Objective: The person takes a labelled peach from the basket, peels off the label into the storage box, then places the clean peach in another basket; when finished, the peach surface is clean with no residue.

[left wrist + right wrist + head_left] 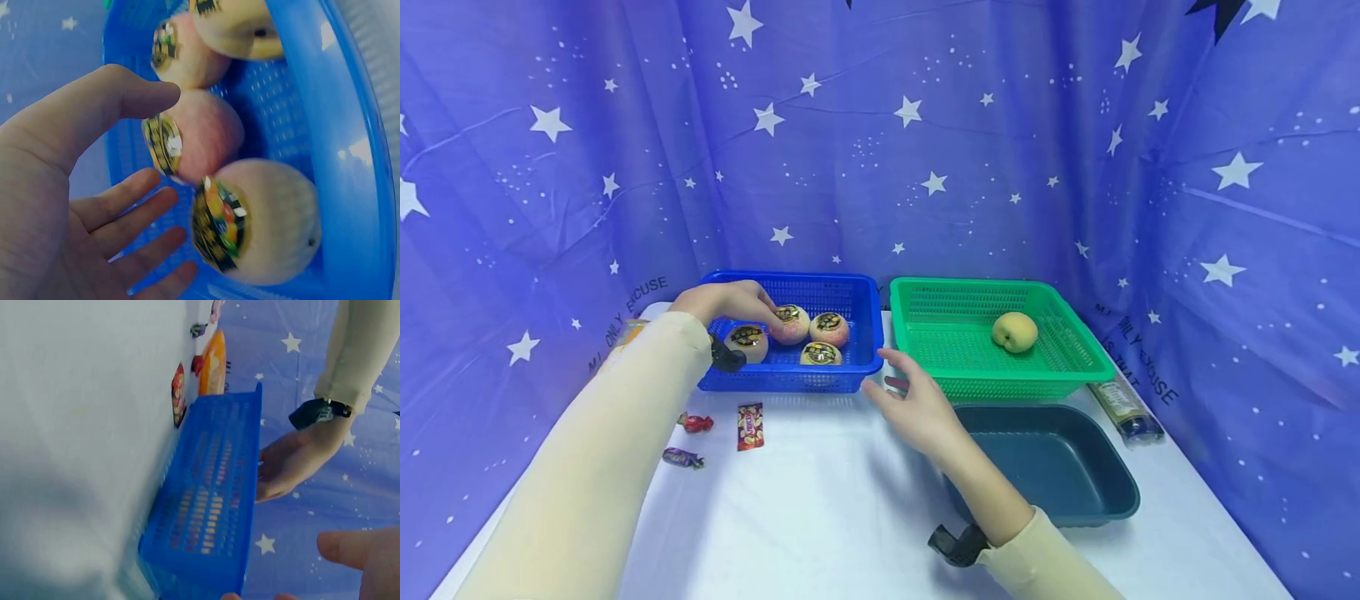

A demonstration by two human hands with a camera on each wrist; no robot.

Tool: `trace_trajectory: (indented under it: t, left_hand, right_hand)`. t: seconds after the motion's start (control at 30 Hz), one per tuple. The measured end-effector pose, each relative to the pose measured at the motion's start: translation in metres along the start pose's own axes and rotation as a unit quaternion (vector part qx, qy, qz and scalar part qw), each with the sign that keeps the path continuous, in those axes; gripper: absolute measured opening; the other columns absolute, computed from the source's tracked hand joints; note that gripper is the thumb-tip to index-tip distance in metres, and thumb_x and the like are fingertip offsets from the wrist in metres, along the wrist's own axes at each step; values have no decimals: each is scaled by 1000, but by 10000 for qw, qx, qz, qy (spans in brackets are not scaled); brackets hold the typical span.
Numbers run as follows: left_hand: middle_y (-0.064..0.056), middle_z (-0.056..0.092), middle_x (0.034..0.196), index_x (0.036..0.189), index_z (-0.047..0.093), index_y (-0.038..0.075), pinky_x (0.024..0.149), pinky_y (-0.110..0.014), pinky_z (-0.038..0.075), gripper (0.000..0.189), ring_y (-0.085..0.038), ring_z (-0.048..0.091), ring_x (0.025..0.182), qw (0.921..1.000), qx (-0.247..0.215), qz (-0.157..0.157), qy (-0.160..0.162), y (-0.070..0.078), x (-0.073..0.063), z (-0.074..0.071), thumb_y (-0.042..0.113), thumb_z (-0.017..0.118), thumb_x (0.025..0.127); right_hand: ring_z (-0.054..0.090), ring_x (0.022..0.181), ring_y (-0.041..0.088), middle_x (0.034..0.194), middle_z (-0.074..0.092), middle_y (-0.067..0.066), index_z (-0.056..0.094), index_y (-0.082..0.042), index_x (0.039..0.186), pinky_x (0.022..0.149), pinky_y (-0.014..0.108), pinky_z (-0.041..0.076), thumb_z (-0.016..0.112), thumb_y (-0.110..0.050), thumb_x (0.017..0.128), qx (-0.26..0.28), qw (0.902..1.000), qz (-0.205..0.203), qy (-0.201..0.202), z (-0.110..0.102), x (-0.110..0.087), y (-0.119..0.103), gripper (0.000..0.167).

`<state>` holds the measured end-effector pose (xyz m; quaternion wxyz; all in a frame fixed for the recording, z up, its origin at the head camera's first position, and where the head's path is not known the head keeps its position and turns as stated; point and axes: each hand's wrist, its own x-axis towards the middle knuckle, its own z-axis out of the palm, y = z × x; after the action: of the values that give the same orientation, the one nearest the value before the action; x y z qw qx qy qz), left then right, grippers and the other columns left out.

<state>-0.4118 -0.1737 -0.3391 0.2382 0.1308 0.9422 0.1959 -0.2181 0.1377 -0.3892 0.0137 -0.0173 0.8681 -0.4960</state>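
My left hand reaches over the blue basket, thumb and fingers apart around a pink peach that bears a black and gold sticker. Whether the skin touches it cannot be told. Beside it in the basket lie more stickered peaches: a paler peach near the fingertips, a pinkish peach and a yellowish peach. My right hand hovers by the basket's near right corner, fingers spread, holding nothing. In the right wrist view its thumb is at the lower right edge.
A green basket holds one yellow peach. In front stands a dark teal tub, partly behind my right forearm. Wrapped sweets lie at left: a red candy, a purple candy and a flat packet. A packaged item lies far right.
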Motion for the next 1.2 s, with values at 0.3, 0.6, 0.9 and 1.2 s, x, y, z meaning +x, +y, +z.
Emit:
trace_trajectory:
  t: [0.3, 0.6, 0.9, 1.2]
  left_hand:
    - [-23, 33, 179, 160, 55, 4, 130, -65, 43, 78, -48, 29, 167, 9877, -1371, -373, -650, -37, -9, -1, 54, 71, 103]
    - [-25, 26, 181, 168, 42, 3, 128, -70, 42, 80, -55, 25, 166, 9856, -1456, -510, -699, -49, -7, 3, 49, 65, 106]
    - [-24, 23, 183, 168, 45, 4, 130, -72, 39, 73, -56, 16, 169, 9822, -1679, -280, -798, -58, -5, 5, 40, 64, 107]
    - [-26, 21, 183, 170, 41, 3, 132, -69, 37, 78, -55, 18, 169, 9776, -1897, -204, -889, -60, 3, 14, 38, 68, 105]
  right_hand:
    - [57, 152, 44, 175, 45, 18, 42, -23, 171, 114, 62, 59, 72, -40, 107, 180, 9993, 60, 334, 34, 10, 3, 72]
    - [58, 152, 42, 174, 46, 21, 40, -18, 171, 118, 58, 57, 69, -37, 109, 659, 9955, 180, 653, 60, 23, 5, 71]
    - [56, 153, 44, 172, 48, 23, 46, -17, 167, 123, 55, 53, 65, -27, 112, 1221, 9848, 51, 1236, 75, 37, 12, 59]
    - [58, 150, 46, 168, 50, 26, 47, -12, 165, 122, 53, 54, 68, -16, 109, 1648, 9710, -153, 1723, 80, 47, 18, 61]
